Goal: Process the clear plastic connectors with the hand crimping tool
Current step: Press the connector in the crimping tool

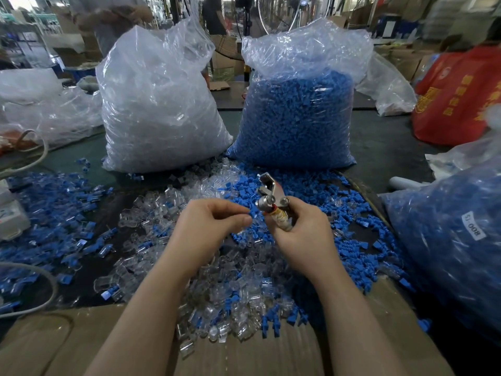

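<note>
Here, little open room: tabletop (379,147) crowded, bare dark surface only behind and right of the two big bags. Near edge covered by flat brown cardboard (244,356), with a heap of loose parts spilling onto it. Left hand (206,226) closed, thumb and fingertips pinching a small blue piece (254,213) with a clear connector (248,225) hard to make out beside it. Right hand (303,234) wrapped around the taped handle of the crimping tool (271,196); long axis tilted, shiny metal head pointing up and away, slightly left. Heap of connectors (230,294) directly below both hands: glassy, boxy, hard-edged, mixed with matte blue caps (352,240). Behind, crinkled plastic bag of clear parts (160,109) beside bag of blue parts (295,118), nearly touching. Third bag (455,240) of blue parts at the right edge, bearing a white label.
</note>
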A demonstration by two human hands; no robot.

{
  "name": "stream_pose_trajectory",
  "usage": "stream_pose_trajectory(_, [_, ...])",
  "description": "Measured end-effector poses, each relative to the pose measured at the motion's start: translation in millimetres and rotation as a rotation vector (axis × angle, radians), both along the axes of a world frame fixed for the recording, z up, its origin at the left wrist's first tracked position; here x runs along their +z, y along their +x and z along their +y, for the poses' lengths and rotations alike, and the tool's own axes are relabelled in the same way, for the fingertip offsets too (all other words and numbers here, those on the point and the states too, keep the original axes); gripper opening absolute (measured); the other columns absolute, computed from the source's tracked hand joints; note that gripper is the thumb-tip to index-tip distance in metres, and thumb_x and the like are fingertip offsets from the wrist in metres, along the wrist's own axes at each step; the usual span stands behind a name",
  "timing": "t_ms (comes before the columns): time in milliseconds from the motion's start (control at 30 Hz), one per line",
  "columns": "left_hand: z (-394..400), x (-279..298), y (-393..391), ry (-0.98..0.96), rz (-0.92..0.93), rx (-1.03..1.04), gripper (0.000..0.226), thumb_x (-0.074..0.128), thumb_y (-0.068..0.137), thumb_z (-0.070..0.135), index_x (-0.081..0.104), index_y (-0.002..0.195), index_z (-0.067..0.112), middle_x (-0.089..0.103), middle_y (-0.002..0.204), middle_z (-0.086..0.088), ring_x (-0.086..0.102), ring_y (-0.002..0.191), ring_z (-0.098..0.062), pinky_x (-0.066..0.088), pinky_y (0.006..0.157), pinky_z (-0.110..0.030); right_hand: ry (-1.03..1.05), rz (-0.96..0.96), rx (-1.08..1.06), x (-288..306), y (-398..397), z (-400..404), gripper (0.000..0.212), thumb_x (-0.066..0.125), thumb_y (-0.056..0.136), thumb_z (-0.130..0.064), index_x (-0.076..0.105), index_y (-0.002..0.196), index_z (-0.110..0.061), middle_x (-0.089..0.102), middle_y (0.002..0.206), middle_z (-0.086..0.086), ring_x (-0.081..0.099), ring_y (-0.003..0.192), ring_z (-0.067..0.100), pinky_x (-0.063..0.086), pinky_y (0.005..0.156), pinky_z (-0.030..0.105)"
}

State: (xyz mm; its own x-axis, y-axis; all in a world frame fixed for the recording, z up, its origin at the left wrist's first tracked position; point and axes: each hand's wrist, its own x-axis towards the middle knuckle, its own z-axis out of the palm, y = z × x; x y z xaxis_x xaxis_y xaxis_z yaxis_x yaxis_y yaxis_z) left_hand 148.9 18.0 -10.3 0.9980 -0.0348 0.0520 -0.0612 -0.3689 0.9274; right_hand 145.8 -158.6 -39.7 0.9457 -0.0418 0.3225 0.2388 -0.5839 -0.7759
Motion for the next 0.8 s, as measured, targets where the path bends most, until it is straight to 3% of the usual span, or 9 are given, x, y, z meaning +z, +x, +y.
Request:
stream_pose_trajectory(133, [-5.0,3.4,-3.0,-0.119,0.030,-0.007,0.015,0.076,0.082,0.016,0.076,0.076,0.030,0.075,0.072,0.005,0.071,0.068,-0.003,0.053,0.054,-0.014,0.072,0.004,0.068,0.7,-0.7,3.5,0.008,0.071,0.086,-0.029,0.069,0.092,-0.025,0.068,0.075,-0.007,0.062,0.071,0.018,0.053,0.066,0.047])
stream_pose_trajectory(233, [-7.4,4.6,-3.6,-0.123,0.026,-0.017,0.013,0.076,0.082,0.015,0.077,0.080,0.028,0.076,0.075,0.003,0.072,0.072,-0.006,0.058,0.064,-0.020,0.113,-0.007,0.087,1.6,-0.3,3.9,0.013,0.073,0.085,-0.029,0.070,0.096,-0.023,0.070,0.079,-0.007,0.064,0.075,0.019,0.054,0.069,0.048])
stream_pose_trajectory(433, [-8.0,7.2,-4.5,-0.088,-0.025,-0.081,0.014,0.078,0.079,0.019,0.079,0.077,0.033,0.075,0.075,0.006,0.069,0.069,-0.003,0.054,0.059,-0.014,0.134,-0.008,0.100,1.9,0.0,0.9,0.013,0.073,0.085,-0.029,0.071,0.097,-0.024,0.070,0.080,-0.008,0.065,0.075,0.017,0.054,0.069,0.049])
stream_pose_trajectory(533, [-6.9,2.0,-2.2,-0.023,-0.039,-0.065,0.008,0.074,0.084,0.026,0.074,0.086,0.034,0.074,0.077,0.011,0.069,0.071,-0.001,0.052,0.060,-0.012,0.120,-0.023,0.066,0.0,0.7,3.2,0.010,0.072,0.085,-0.030,0.069,0.093,-0.026,0.068,0.076,-0.009,0.063,0.072,0.015,0.054,0.067,0.048])
stream_pose_trajectory(700, [-3.3,-11.6,3.3,0.529,0.014,0.027,0.028,0.080,0.075,0.048,0.059,0.084,0.031,0.064,0.080,0.010,0.060,0.071,-0.006,0.047,0.063,-0.026,0.111,-0.050,-0.042,-2.6,2.9,2.9,0.013,0.069,0.084,-0.035,0.065,0.086,-0.024,0.066,0.072,-0.011,0.062,0.069,0.013,0.054,0.066,0.046])
stream_pose_trajectory(800, [-11.3,-15.0,1.3,0.782,-0.018,0.047,0.029,0.077,0.076,0.053,0.060,0.078,0.029,0.060,0.075,0.015,0.059,0.074,-0.006,0.055,0.079,-0.034,0.111,-0.071,-0.058,-3.1,2.8,1.3,0.015,0.067,0.084,-0.038,0.061,0.081,-0.024,0.063,0.068,-0.010,0.059,0.066,0.016,0.052,0.063,0.048])
